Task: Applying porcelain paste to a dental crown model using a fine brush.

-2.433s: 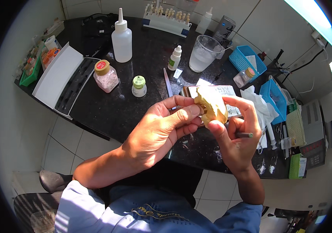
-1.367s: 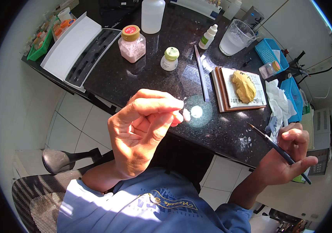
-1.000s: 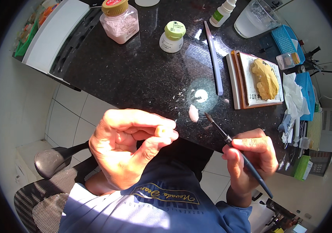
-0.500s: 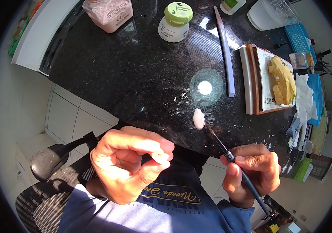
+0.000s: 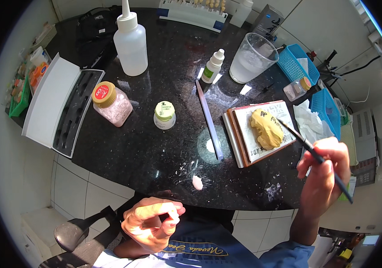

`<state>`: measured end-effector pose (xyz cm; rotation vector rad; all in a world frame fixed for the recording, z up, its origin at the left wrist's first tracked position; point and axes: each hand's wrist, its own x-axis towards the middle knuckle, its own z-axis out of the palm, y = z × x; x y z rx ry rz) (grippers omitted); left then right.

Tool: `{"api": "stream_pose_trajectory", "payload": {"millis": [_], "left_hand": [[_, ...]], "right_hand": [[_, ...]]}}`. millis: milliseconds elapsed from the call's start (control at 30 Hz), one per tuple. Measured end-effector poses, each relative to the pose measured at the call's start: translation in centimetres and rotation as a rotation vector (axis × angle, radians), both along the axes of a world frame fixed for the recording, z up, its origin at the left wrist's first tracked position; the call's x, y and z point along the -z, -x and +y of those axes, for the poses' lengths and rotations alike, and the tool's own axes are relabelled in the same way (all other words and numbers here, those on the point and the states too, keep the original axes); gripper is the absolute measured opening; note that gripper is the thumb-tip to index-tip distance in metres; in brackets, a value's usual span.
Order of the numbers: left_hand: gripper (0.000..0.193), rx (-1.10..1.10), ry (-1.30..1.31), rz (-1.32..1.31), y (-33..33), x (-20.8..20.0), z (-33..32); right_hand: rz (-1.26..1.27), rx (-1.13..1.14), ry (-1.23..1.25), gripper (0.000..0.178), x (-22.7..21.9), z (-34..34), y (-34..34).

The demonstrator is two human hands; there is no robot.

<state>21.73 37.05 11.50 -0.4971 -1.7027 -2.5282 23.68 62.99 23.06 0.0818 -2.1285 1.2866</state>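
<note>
My right hand (image 5: 323, 176) grips a thin dark brush (image 5: 314, 154), raised at the table's right edge, its tip pointing toward a yellow dental cast (image 5: 267, 129) lying on a stacked pad (image 5: 244, 143). My left hand (image 5: 153, 221) hovers below the table's front edge, its fingers pinched around a small pale piece that I cannot make out. A small pink blob (image 5: 197, 182) lies on the black countertop (image 5: 146, 156) near the front edge, between my hands.
On the counter stand a pink powder jar (image 5: 110, 103), a small green-lidded jar (image 5: 165, 115), a white squeeze bottle (image 5: 130, 42), a dropper bottle (image 5: 212, 66), a cup of water (image 5: 250, 58) and a long flat spatula (image 5: 209, 119). An open white case (image 5: 57, 107) lies left, blue baskets (image 5: 309, 76) right.
My right hand has lifted the brush away from the pink blob and swung it right toward the yellow cast. The view has tilted up, showing more of the counter. My left hand stays low.
</note>
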Motion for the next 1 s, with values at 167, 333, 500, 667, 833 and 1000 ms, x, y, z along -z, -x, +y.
{"api": "stream_pose_trajectory", "payload": {"millis": [167,333,500,667,833,1000], "left_hand": [[0.028,-0.040,0.028,-0.046,0.3,-0.1,0.1],[0.028,-0.078,0.062,-0.103,0.4,-0.4,-0.6],[0.021,-0.006,0.038,-0.087,0.7,-0.3,-1.4],[0.027,-0.130,0.111,-0.090,0.3,0.5,-1.1],[0.033,-0.263,0.157,-0.083,0.6,0.4,-0.1],[0.032,-0.243,0.161,-0.043,0.5,0.8,-0.2]], "right_hand": [[-0.026,0.259,-0.265,0.026,-5.7,2.9,7.9],[-0.165,0.171,-0.516,0.025,-5.9,5.3,14.1],[-0.310,0.126,-0.699,0.024,-4.6,5.3,15.8],[-0.122,0.090,-0.481,0.020,-6.4,5.1,13.2],[0.124,0.444,-0.434,0.024,-9.3,5.0,2.9],[0.033,0.662,-0.303,0.010,-4.7,6.0,-8.0]]}}
